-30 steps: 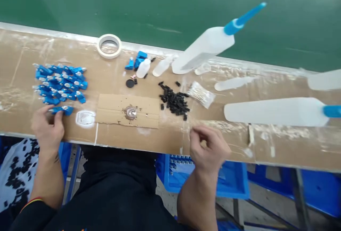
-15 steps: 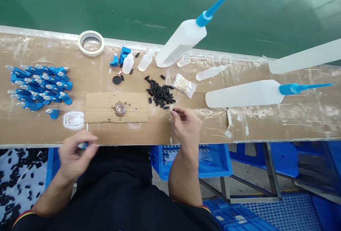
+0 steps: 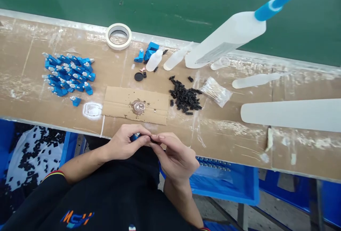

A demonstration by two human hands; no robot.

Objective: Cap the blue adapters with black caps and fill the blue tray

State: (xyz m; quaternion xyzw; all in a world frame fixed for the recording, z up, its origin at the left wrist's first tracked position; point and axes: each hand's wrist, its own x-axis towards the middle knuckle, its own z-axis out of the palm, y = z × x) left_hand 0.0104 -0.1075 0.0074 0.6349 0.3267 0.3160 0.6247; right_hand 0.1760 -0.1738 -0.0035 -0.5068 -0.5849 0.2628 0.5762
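My left hand (image 3: 128, 141) is closed round a small blue plastic part (image 3: 134, 137), mostly hidden by the fingers. Fingertip to fingertip with it, my right hand (image 3: 176, 152) pinches a small black piece (image 3: 153, 140). The two hands meet over the table's front edge. Beyond them lies a cardboard piece (image 3: 117, 103) with a round blob of clear, wet liquid (image 3: 139, 107) on it. A pile of small black pieces (image 3: 186, 96) sits to its right. Many blue parts with whitish tips (image 3: 69, 74) stand grouped at the left.
Along the back are a tape roll (image 3: 118, 46), a small white bottle (image 3: 154, 60) and a large bottle with a blue nozzle (image 3: 226, 41). A bag of cotton swabs (image 3: 217, 91) lies right of the pile. Blue crates (image 3: 226, 184) stand below the table edge.
My right hand has come away from beside the black pile with a black piece, and my left hand has moved right to meet it. The camera view has shifted and turned.
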